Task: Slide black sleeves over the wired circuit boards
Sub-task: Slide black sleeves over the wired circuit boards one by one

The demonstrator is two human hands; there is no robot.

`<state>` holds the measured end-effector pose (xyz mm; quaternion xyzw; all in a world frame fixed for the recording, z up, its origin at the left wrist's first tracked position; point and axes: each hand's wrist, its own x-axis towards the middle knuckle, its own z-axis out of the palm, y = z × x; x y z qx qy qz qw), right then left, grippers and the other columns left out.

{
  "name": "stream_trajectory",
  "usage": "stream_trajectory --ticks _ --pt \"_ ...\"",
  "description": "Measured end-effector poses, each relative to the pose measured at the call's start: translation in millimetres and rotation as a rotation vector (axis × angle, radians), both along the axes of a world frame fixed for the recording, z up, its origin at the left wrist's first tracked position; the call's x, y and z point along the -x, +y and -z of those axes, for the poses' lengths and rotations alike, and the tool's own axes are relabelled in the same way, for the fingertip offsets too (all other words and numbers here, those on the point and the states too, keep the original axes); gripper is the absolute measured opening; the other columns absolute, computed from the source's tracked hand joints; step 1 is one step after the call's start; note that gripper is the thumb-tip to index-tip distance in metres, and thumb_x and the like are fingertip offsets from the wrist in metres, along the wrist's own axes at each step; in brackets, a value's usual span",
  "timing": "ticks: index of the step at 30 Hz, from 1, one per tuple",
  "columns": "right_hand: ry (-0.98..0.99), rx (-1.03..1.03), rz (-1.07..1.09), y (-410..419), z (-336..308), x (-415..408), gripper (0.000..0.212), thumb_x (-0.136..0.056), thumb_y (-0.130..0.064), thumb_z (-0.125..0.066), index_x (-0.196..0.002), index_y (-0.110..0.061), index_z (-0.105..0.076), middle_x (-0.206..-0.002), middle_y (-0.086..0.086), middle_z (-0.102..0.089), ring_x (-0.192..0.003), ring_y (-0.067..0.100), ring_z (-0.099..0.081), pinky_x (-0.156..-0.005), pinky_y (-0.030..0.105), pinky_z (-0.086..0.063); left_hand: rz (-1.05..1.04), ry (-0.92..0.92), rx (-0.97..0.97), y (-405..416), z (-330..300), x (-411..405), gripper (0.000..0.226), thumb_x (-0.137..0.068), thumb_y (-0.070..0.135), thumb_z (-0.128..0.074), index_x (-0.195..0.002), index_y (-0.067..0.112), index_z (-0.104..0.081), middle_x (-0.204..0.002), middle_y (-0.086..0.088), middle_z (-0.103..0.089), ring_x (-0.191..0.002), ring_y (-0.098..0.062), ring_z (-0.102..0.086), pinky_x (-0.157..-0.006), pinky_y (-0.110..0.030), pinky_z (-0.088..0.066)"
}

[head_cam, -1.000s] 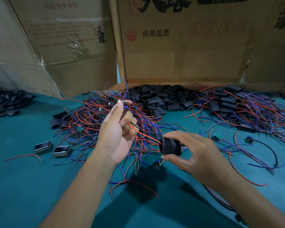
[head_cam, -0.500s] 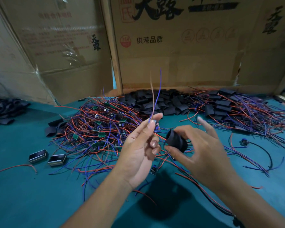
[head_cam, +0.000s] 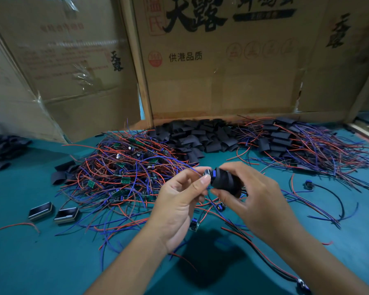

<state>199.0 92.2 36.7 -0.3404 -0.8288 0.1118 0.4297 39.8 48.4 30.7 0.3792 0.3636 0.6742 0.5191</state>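
My right hand grips a black sleeve above the green table, thumb under it and fingers over it. My left hand pinches a small wired circuit board at the sleeve's left mouth; its blue and silver parts stick out there. The rest of the board is hidden inside the sleeve. Behind the left hand lies a heap of wired boards with red and blue wires. Loose black sleeves are piled at the back centre.
Sleeved boards with wires lie in a pile at the back right. Two small metal cases sit front left. A loose board lies under my left hand. Cardboard boxes wall the table's back. More black sleeves lie far left.
My left hand came away from the wire heap holding a board up by its wires, then brought it to the sleeve. The board now sits in the sleeve's mouth, hands together.
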Motion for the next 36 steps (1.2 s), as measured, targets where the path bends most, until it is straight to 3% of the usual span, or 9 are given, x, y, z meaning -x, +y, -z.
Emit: stream_trajectory --ticks 4,10,15,17,21,28,31,36 --pt "-0.018 -0.045 -0.012 3.7 0.8 -3.3 0.035 -0.082 -0.032 -0.073 -0.113 -0.02 -0.062 -0.104 -0.007 -0.065 -0.094 0.017 -0.063 -0.078 0.04 -0.052 -0.021 0.033 -0.01 1.8 -0.2 5.8 0.027 -0.063 0.025 -0.084 -0.086 0.014 -0.077 -0.075 -0.003 -0.061 -0.062 -0.012 -0.049 -0.062 -0.017 -0.043" --pt "-0.003 -0.021 -0.032 4.7 -1.1 -4.6 0.03 -0.083 -0.039 -0.069 -0.109 -0.025 -0.064 -0.097 -0.014 -0.064 -0.08 -0.003 -0.053 -0.072 0.013 -0.04 0.007 0.065 -0.035 1.7 -0.6 12.4 0.019 -0.068 0.017 -0.087 -0.083 0.019 -0.075 -0.073 0.0 -0.062 -0.062 -0.011 -0.049 -0.061 -0.016 -0.044" --pt "-0.055 -0.074 -0.048 1.0 0.0 -1.1 0.034 -0.08 -0.031 -0.071 -0.112 -0.021 -0.064 -0.1 -0.007 -0.065 -0.087 0.013 -0.061 -0.073 0.031 -0.046 -0.04 0.209 -0.059 0.8 0.6 12.1 0.012 -0.072 0.017 -0.082 -0.082 0.018 -0.076 -0.067 0.005 -0.064 -0.06 -0.005 -0.054 -0.061 -0.013 -0.044" --pt "-0.051 -0.067 -0.052 0.9 -0.2 -1.3 0.033 -0.081 -0.03 -0.072 -0.112 -0.02 -0.064 -0.1 -0.006 -0.065 -0.088 0.015 -0.061 -0.075 0.033 -0.046 -0.034 0.204 -0.056 0.8 0.8 12.3 0.011 -0.073 0.015 -0.08 -0.083 0.016 -0.077 -0.067 0.002 -0.064 -0.06 -0.007 -0.054 -0.063 -0.015 -0.046" --pt "-0.051 -0.062 -0.058 1.8 -1.2 -3.2 0.033 -0.082 -0.03 -0.071 -0.112 -0.018 -0.064 -0.101 -0.006 -0.066 -0.089 0.016 -0.062 -0.077 0.032 -0.046 0.007 0.109 -0.02 0.4 -0.8 12.8 0.014 -0.07 0.014 -0.081 -0.083 0.012 -0.077 -0.075 -0.008 -0.067 -0.061 -0.014 -0.057 -0.063 -0.019 -0.051" --pt "-0.044 -0.065 -0.076 1.2 0.3 -1.3 0.034 -0.081 -0.03 -0.07 -0.112 -0.018 -0.065 -0.101 -0.005 -0.067 -0.089 0.012 -0.061 -0.078 0.024 -0.045 0.034 0.037 -0.004 1.5 0.8 7.9 0.017 -0.066 0.009 -0.086 -0.077 0.017 -0.076 -0.072 -0.002 -0.062 -0.057 -0.009 -0.052 -0.063 -0.015 -0.048" --pt "-0.054 -0.049 -0.067 1.3 2.4 0.4 0.035 -0.079 -0.028 -0.071 -0.113 -0.018 -0.065 -0.102 -0.004 -0.068 -0.089 0.013 -0.062 -0.078 0.023 -0.045 0.024 -0.043 0.029 2.5 1.5 5.1 0.012 -0.063 0.012 -0.08 -0.073 0.018 -0.074 -0.073 -0.002 -0.063 -0.058 -0.009 -0.056 -0.059 -0.015 -0.05" --pt "-0.045 -0.011 -0.074 0.0 1.9 2.5 0.036 -0.08 -0.03 -0.072 -0.112 -0.015 -0.066 -0.1 -0.003 -0.069 -0.089 0.011 -0.062 -0.081 0.015 -0.042 -0.025 0.052 -0.001 4.2 5.0 8.2 0.017 -0.071 0.01 -0.086 -0.074 0.017 -0.07 -0.067 0.0 -0.061 -0.058 -0.009 -0.052 -0.059 -0.016 -0.044"
